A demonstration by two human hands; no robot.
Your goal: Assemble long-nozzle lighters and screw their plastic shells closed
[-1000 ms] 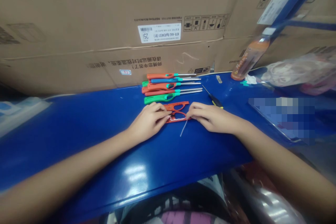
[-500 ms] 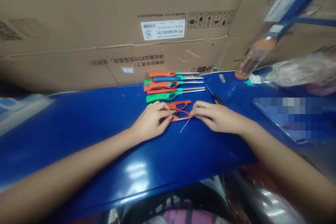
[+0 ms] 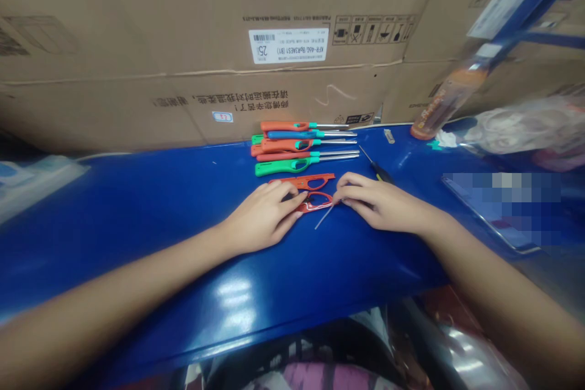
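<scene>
Two orange lighter casing halves lie on the blue table in front of me. My left hand has its thumb and fingers closed on the nearer half, in which a thin white wire and a small dark part show. The farther half lies just behind, partly covered by that hand. My right hand pinches at the right end of the nearer half. A thin greyish wire-like strand slants down and left from its fingertips. What else those fingertips touch is hidden.
Several assembled long-necked lighters lie stacked behind the casing halves. A screwdriver rests beyond my right hand. Farther right are an orange drink bottle, a plastic bag and a flat tablet-like object. Cardboard boxes form the back.
The view has shifted slightly. My left hand's fingers have moved a little on the nearer casing half, while my right hand keeps its pinch and the strand hangs much as before.
</scene>
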